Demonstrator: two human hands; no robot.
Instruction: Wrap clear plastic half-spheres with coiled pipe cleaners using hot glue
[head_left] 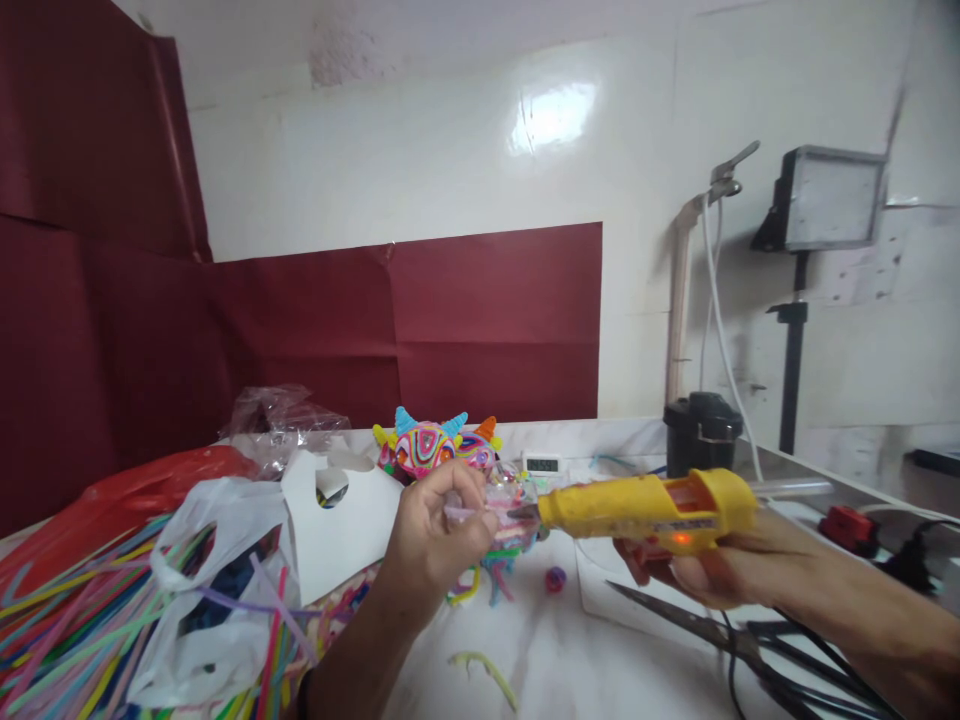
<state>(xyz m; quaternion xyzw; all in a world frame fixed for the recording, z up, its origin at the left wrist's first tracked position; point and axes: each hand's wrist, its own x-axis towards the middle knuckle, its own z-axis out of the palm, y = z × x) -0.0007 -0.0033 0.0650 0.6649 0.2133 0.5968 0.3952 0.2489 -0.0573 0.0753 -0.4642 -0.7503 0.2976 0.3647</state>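
Note:
My right hand [694,572] grips a yellow hot glue gun [645,508] with an orange light lit on its side. Its nozzle points left at a small pink and clear craft piece [495,505] pinched in the fingers of my left hand [439,535]. Both hands are raised above the white table [555,650]. Behind my left hand stand colourful pipe-cleaner figures with horns [435,445].
A heap of coloured pipe cleaners [75,620] and a white plastic bag [202,590] lie at the left, with a red bag [127,495] behind. Scissors [720,635] and black cables lie at the right. A black pot [701,432], a small digital clock [541,463] and a lamp stand [795,330] are at the back.

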